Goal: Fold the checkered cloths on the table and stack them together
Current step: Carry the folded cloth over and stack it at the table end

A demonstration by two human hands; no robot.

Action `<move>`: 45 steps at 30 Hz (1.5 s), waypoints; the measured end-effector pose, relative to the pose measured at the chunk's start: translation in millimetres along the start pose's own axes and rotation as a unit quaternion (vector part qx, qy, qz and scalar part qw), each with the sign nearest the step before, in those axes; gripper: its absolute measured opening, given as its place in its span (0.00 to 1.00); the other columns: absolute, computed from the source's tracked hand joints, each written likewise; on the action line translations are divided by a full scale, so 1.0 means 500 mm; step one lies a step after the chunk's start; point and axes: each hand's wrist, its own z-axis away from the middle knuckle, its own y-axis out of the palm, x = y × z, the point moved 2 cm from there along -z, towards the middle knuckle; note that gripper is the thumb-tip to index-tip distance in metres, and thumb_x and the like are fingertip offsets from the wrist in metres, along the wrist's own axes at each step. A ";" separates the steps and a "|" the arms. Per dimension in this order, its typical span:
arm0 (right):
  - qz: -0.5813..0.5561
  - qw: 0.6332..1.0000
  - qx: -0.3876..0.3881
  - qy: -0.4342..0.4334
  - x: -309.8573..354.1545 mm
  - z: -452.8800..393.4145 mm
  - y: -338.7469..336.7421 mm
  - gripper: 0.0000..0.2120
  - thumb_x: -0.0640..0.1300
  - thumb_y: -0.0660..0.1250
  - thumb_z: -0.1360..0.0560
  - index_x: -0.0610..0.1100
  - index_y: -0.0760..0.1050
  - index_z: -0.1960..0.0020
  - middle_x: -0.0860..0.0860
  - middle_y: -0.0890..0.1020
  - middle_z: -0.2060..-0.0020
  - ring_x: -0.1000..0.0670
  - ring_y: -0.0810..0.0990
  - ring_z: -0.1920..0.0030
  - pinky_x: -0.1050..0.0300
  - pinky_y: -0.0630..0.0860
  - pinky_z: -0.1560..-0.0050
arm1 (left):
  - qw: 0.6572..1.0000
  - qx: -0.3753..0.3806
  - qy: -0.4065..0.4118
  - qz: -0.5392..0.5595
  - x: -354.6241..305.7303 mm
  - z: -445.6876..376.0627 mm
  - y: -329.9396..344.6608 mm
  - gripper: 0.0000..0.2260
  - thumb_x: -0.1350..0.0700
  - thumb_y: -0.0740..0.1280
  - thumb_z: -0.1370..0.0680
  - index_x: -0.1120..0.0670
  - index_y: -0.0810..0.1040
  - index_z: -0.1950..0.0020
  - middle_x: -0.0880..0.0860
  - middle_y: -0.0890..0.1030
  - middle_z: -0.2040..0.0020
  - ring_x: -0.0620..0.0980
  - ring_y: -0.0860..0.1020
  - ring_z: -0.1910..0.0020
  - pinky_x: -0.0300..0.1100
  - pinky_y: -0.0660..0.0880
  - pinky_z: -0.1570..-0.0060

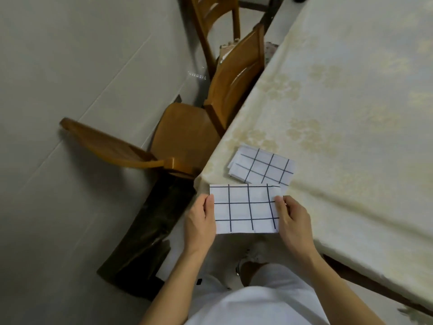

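At table corner: left hand (201, 221), right hand (293, 219) pinch folded cloth (244, 208); folded stack (262, 167) beyond.

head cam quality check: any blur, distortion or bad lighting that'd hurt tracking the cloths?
Head view: dim, flat light with a greenish cast; wide-angle bending curves the table edge and floor lines. The held cloth and the folded cloth show crisp grid lines; left hand and right hand are sharp. The near chair back is smeared; no glare on the cloths.
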 end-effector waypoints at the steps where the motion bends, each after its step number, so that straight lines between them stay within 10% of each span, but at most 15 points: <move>1: -0.006 1.000 -0.006 0.005 -0.002 -0.013 -0.011 0.20 0.53 0.57 0.17 0.41 0.72 0.61 0.42 0.76 0.67 0.47 0.72 0.66 0.53 0.67 0.66 | 1.000 0.003 0.007 -0.005 -0.014 -0.015 0.013 0.11 0.52 0.58 0.16 0.53 0.76 0.53 0.46 0.80 0.60 0.36 0.79 0.61 0.31 0.72 0.69; 11: -0.056 0.996 -0.026 0.069 -0.005 -0.111 -0.090 0.14 0.50 0.59 0.17 0.42 0.73 0.56 0.44 0.80 0.65 0.48 0.80 0.72 0.60 0.73 0.79 | 0.996 0.059 0.047 -0.046 -0.095 -0.136 0.098 0.12 0.52 0.60 0.16 0.53 0.73 0.58 0.48 0.71 0.69 0.42 0.69 0.72 0.33 0.64 0.73; 20: 0.013 0.995 -0.073 0.071 -0.006 -0.168 -0.092 0.17 0.53 0.59 0.17 0.46 0.69 0.61 0.54 0.71 0.72 0.56 0.68 0.72 0.58 0.64 0.69 | 0.980 0.189 -0.055 -0.027 -0.100 -0.255 0.138 0.08 0.53 0.65 0.18 0.56 0.78 0.51 0.56 0.79 0.57 0.50 0.76 0.58 0.45 0.74 0.56; 35: 0.092 0.978 -0.081 0.171 -0.036 -0.268 -0.029 0.16 0.48 0.61 0.19 0.42 0.70 0.63 0.48 0.74 0.69 0.52 0.69 0.69 0.57 0.66 0.68 | 0.971 0.206 0.000 -0.120 -0.091 -0.409 0.190 0.03 0.54 0.66 0.19 0.53 0.76 0.47 0.45 0.77 0.57 0.40 0.75 0.58 0.30 0.69 0.62; 45: 0.124 0.968 -0.103 0.191 -0.070 -0.267 -0.006 0.11 0.50 0.62 0.19 0.45 0.75 0.55 0.52 0.79 0.62 0.52 0.77 0.62 0.57 0.70 0.65 | 0.954 0.226 0.067 -0.183 -0.062 -0.411 0.195 0.05 0.53 0.68 0.21 0.52 0.75 0.47 0.49 0.78 0.56 0.46 0.77 0.58 0.38 0.75 0.58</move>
